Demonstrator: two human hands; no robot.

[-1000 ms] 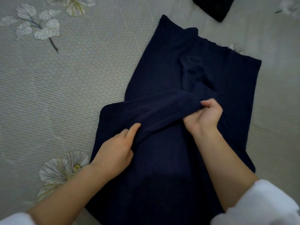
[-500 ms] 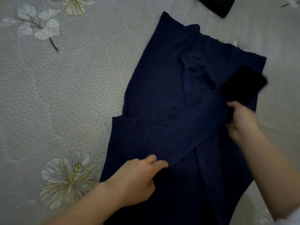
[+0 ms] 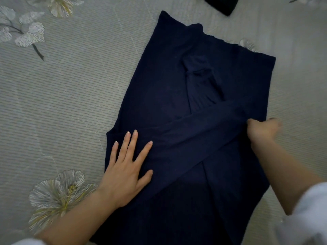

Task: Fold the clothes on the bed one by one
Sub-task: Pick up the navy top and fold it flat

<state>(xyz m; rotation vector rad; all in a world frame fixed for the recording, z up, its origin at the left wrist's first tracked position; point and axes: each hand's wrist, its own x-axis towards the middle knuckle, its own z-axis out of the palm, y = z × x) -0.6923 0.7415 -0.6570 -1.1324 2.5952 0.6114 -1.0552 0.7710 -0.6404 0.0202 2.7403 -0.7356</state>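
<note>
A dark navy long-sleeved top [image 3: 168,82] lies spread on the grey bed sheet [image 3: 70,103], collar toward the far side. One sleeve [image 3: 203,131] is folded across the body from lower left to right. My left hand [image 3: 127,167] rests flat with spread fingers on the left end of that sleeve. My right hand [image 3: 261,129] grips the sleeve's far end at the garment's right edge; its fingers are curled and partly blurred.
Another dark folded garment [image 3: 223,4] sits at the top edge, beyond the top. The sheet carries printed flowers at the lower left [image 3: 58,195] and upper left [image 3: 30,34]. Bare sheet stretches to the left of the top.
My right hand has pulled the sleeve end rightward to the garment's edge. My left hand let go of the fabric and now lies flat on the sleeve's left part.
</note>
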